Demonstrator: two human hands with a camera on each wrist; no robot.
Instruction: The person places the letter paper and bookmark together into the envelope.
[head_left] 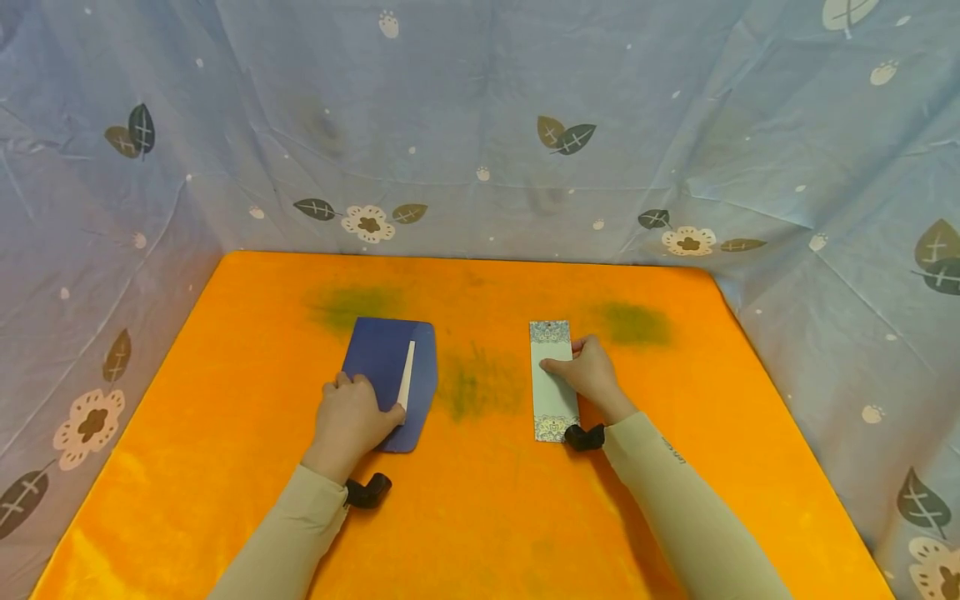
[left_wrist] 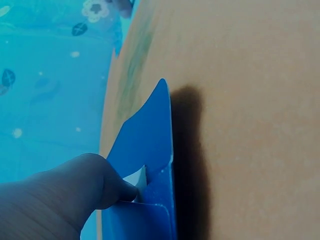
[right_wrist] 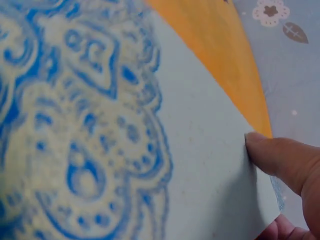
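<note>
On the left, my left hand (head_left: 351, 425) grips a dark blue envelope (head_left: 378, 350) by its body, thumb across the mouth. The flap (head_left: 423, 367) is unfolded toward the right, and a pale wedge of the envelope's inside (head_left: 407, 379) shows at the opening. In the left wrist view the thumb (left_wrist: 95, 182) presses at that mouth, and the envelope (left_wrist: 145, 130) casts a dark shadow on the cloth. My right hand (head_left: 592, 375) pinches the right edge of a long pale bookmark-like card (head_left: 553, 387) with blue ornamental bands at both ends. Its thumb (right_wrist: 280, 157) lies on the card's face, with fingers behind.
An orange cloth (head_left: 480, 500) with greenish smudges covers the table. Grey-blue curtains (head_left: 480, 108) with leaf and flower prints stand behind it and at both sides. A black strap-mounted piece (head_left: 367, 492) sits at the left wrist, another (head_left: 585, 437) at the right.
</note>
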